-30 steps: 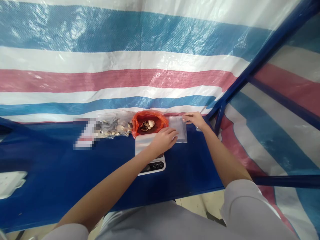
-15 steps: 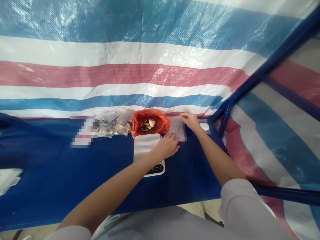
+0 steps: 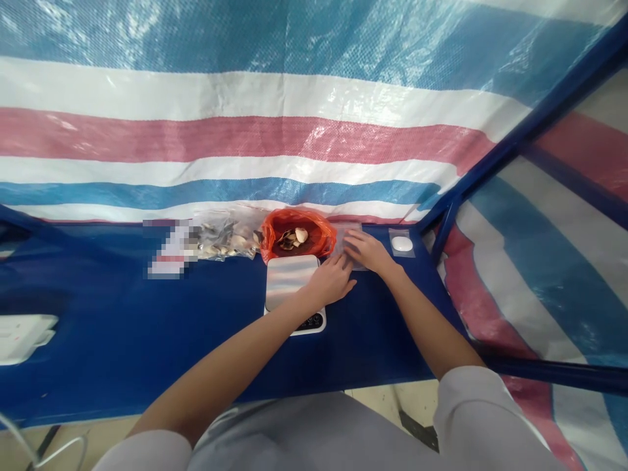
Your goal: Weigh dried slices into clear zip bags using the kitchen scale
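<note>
A clear, colourless plastic bag [image 3: 341,237], thin and see-through with a faint milky sheen, lies flat just right of the frame's centre. Its upper edge and lower right corner show; its middle is covered. Whether it is one bag or several stacked cannot be told.

The blue worktop [image 3: 147,327] is lined with filled pouches [image 3: 226,239], an open red bag [image 3: 269,247], a flat clear bag [image 3: 340,240] and a packet [image 3: 402,243]; a scale [image 3: 290,280] is set nearer; a white case [image 3: 23,338], far left.
</note>
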Demonstrator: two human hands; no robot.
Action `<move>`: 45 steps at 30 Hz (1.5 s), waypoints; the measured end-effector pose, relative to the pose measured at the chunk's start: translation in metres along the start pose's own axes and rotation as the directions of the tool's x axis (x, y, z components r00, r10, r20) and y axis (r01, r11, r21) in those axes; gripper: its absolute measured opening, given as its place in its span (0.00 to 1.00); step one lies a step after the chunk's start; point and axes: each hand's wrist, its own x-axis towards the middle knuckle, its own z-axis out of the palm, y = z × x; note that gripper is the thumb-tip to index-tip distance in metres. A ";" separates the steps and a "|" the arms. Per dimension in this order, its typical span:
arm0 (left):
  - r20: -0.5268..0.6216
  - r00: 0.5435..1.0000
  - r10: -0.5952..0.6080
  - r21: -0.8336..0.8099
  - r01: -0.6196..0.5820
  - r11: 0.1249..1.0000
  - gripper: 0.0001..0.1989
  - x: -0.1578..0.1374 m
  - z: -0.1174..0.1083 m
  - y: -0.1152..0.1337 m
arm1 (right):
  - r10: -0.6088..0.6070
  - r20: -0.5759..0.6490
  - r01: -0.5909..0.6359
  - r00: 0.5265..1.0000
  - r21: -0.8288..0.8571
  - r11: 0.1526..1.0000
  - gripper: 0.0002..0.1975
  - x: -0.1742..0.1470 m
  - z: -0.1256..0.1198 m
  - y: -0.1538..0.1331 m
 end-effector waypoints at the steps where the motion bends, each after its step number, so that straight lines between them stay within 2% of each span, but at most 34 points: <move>1: -0.002 1.000 0.000 0.007 0.000 1.000 0.24 -0.001 -0.001 0.000 | -0.026 0.013 0.027 1.000 -0.012 1.000 0.16 0.000 0.003 0.003; 9: 0.119 0.993 -0.013 0.062 0.006 0.998 0.27 -0.003 -0.006 0.006 | -0.112 0.065 0.115 0.992 -0.045 0.992 0.19 -0.002 0.008 0.019; 15: 0.145 0.988 -0.048 0.062 0.039 0.997 0.28 0.002 -0.007 0.011 | -0.159 0.074 0.163 0.985 -0.062 0.985 0.20 0.002 0.009 0.029; 19: 0.122 0.991 -0.053 0.068 0.045 0.997 0.28 0.003 -0.005 0.011 | -0.151 0.082 0.157 0.985 -0.071 0.985 0.20 0.003 0.005 0.028; 24: -0.003 0.999 -0.051 0.030 0.051 0.998 0.23 -0.002 -0.012 0.011 | -0.087 0.042 0.090 0.995 -0.074 0.993 0.18 -0.003 -0.008 0.020; 29: -0.121 0.992 -0.032 -0.004 0.031 0.999 0.18 -0.019 -0.027 0.009 | -0.035 -0.005 0.034 0.999 -0.051 0.998 0.17 -0.019 -0.021 -0.001; 34: -0.235 0.970 -0.053 0.016 0.059 0.998 0.16 -0.047 -0.045 -0.008 | -0.018 -0.040 0.017 0.999 -0.015 1.000 0.17 -0.036 -0.025 -0.041; 40: -0.303 0.933 -0.193 0.007 0.205 0.979 0.17 -0.094 -0.063 -0.043 | 0.049 -0.093 -0.052 0.994 -0.033 0.998 0.17 -0.052 -0.006 -0.089; 45: -0.347 0.869 -0.354 -0.023 0.369 0.929 0.20 -0.143 -0.066 -0.072 | 0.118 -0.131 -0.131 0.984 -0.092 0.987 0.17 -0.062 0.015 -0.110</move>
